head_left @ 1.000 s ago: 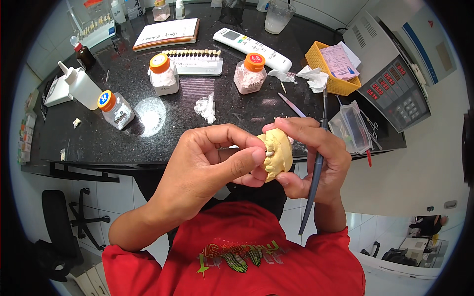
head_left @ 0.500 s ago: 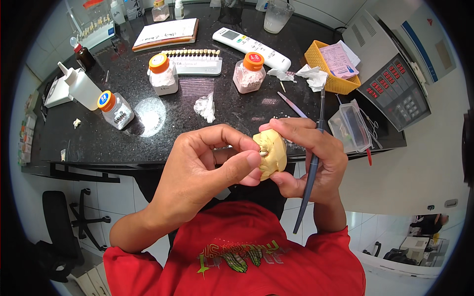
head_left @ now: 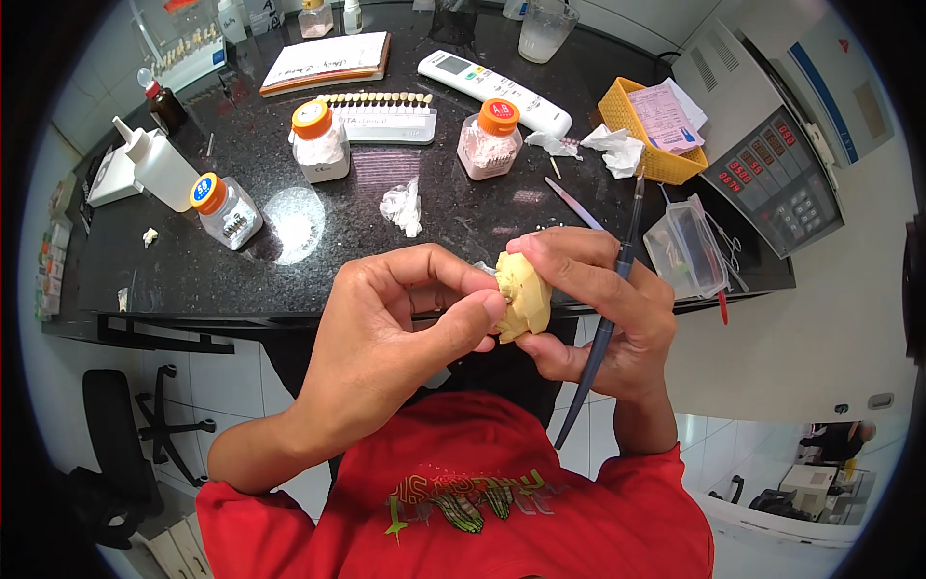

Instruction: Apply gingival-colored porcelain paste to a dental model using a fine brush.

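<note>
My right hand (head_left: 627,328) grips a pale-yellow plaster dental cast (head_left: 524,294) between thumb and fingertips, with a dark, long-handled brush (head_left: 593,362) also held in it, tip upward. My left hand (head_left: 381,338) is closed in a pinch at the cast's toothed left side; whatever is between thumb and forefinger is hidden. Beyond my hands are an orange-lidded powder jar (head_left: 487,145), another such jar (head_left: 318,150), a third with a blue-marked lid (head_left: 227,212), a crumpled tissue (head_left: 400,207) and a tooth shade guide (head_left: 381,127).
The black worktop (head_left: 145,280) also carries a white squeeze bottle (head_left: 164,174), notepad (head_left: 323,60), remote control (head_left: 492,87), glass (head_left: 545,34), yellow basket (head_left: 675,169) and plastic container (head_left: 680,251). A digital-display machine (head_left: 772,183) stands right; a black chair (head_left: 116,434) is lower left.
Both hands have shifted slightly left and up with the cast and brush. The cast has turned, and the small white tooth seen earlier at my left fingertips is now mostly hidden.
</note>
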Demonstrator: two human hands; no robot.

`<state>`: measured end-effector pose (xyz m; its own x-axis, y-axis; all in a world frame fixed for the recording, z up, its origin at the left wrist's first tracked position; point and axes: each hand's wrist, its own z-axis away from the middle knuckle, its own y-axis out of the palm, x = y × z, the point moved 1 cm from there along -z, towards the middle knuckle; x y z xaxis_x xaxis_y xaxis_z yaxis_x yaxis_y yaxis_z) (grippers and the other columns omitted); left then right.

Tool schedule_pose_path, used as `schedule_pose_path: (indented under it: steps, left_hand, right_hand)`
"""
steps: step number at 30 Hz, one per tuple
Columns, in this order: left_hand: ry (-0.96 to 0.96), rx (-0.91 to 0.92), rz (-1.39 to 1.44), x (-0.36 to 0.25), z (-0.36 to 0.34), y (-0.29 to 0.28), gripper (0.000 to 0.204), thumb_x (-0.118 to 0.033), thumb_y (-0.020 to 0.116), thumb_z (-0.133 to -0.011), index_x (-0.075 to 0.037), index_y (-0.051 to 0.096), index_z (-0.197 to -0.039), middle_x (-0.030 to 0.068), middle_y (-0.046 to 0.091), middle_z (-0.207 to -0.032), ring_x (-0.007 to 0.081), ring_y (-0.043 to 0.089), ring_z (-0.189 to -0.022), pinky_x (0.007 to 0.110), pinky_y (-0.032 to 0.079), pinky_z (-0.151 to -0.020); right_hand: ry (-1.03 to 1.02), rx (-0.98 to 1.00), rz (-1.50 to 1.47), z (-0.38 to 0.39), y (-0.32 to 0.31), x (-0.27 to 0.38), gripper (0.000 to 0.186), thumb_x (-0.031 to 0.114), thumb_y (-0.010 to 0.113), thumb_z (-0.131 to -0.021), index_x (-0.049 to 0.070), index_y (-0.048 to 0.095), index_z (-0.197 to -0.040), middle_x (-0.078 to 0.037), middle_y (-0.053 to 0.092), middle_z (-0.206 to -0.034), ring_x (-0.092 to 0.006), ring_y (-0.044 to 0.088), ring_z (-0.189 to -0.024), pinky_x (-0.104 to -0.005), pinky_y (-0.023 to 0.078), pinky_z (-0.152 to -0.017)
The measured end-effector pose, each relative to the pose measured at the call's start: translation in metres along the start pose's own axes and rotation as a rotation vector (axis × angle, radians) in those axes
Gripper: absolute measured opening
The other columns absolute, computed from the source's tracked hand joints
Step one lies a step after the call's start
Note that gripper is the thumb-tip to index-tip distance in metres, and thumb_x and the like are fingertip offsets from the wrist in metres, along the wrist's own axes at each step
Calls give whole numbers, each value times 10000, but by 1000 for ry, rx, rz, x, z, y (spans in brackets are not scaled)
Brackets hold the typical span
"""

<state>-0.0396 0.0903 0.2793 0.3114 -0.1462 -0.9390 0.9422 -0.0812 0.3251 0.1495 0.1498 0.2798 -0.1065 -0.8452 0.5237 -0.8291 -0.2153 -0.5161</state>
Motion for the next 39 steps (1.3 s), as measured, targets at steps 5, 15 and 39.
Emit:
schedule_pose_path:
  steps: [5, 15, 39]
  left_hand:
    - [73, 9, 53, 4, 0, 3, 188, -91, 665, -898, 62, 641, -1003, 106, 684, -920, 102, 660, -807, 208, 551, -690]
    - [312, -34, -262, -8, 2, 9, 195, -66, 643, -904, 66, 659, -1048, 123, 644, -945, 118, 638, -739, 192, 485, -525]
    - [779, -226, -480, 15, 1, 16, 304, 57, 765, -717, 19, 698, -1011, 126, 681, -927, 133, 647, -764, 207, 487, -575]
  right_hand:
    - [2, -18, -66, 5, -1, -9, 562, 179, 812, -701, -20, 620, -1190, -182, 670, -1070, -292, 672, -977, -359, 552, -825]
    - [403, -54, -697, 8, 5, -9, 558, 70, 715, -813, -46, 498, -1313, -158, 558, -1257, -231, 584, -1156, -362, 511, -972]
    - [70, -265, -103, 12, 11, 0, 608, 201, 867, -679, -40, 613, -1176, -191, 676, -1087, -256, 692, -946, -305, 560, -795]
